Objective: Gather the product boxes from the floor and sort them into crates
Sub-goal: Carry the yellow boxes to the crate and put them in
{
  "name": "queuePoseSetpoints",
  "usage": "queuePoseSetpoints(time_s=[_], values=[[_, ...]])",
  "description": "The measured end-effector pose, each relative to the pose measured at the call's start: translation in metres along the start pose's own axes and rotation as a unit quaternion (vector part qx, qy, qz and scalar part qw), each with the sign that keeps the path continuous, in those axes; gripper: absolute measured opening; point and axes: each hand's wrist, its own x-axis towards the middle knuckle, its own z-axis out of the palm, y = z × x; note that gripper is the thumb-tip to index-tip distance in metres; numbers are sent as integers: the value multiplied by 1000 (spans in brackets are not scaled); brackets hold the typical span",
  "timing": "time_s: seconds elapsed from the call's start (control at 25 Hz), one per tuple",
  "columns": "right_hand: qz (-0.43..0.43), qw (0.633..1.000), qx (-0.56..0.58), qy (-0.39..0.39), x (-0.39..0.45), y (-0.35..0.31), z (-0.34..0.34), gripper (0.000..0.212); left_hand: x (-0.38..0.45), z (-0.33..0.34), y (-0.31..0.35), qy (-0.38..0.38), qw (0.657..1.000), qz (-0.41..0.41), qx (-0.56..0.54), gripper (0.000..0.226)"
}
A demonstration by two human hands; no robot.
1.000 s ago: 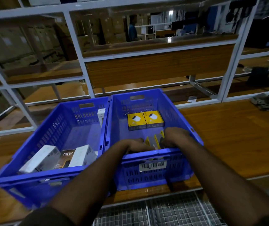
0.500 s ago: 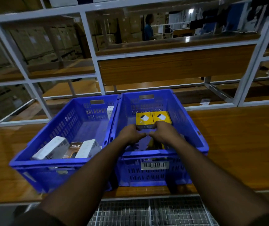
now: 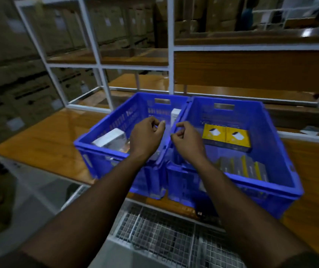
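Two yellow product boxes (image 3: 226, 136) are lying flat side by side in the right blue crate (image 3: 270, 132), just beyond and to the outer side of the right hand (image 3: 186, 140). A row of grey-and-yellow boxes (image 3: 241, 168) is standing on edge against that crate's near wall, nearer the person than the right grip. In the left blue crate (image 3: 104, 136), a white box (image 3: 109, 139) is lying tilted just to the outer side of the left hand (image 3: 146, 138), and another white box (image 3: 175, 117) is standing upright against the wall shared with the right crate, just beyond both hands.

Both hands are hovering over the crates, close together but apart. The left grip is hanging over the left crate with its fingers loosely curled and nothing in it. The right grip is sitting over the two crates' meeting rims, fingers likewise loosely curled, thumb and forefinger near each other, holding nothing that can be made out.

The crates are standing touching on a wooden tabletop (image 3: 38, 144). Below the forearms, a wire mesh surface (image 3: 164, 235) is showing. Beyond the crates, a white metal shelving frame (image 3: 171, 55) is rising, with stacked cardboard cartons (image 3: 19, 74) far off on the left grip's side.
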Motion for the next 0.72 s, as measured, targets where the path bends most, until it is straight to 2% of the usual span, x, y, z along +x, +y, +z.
queuePoseSetpoints(time_s=[0.2,0.36,0.52,0.72], values=[[-112,993,-25,-25,-20,-54,50,26,-22,-59,-59,32,996,-84,29,31],[-134,987,-6,-90,-60,-105,103,27,-65,-124,-108,59,986,-142,57,28],[-153,976,14,-155,-134,-150,170,30,-154,-187,-169,80,970,-228,40,23],[-176,932,-17,-317,-275,-191,269,24,-307,-264,-258,92,920,-380,42,21]])
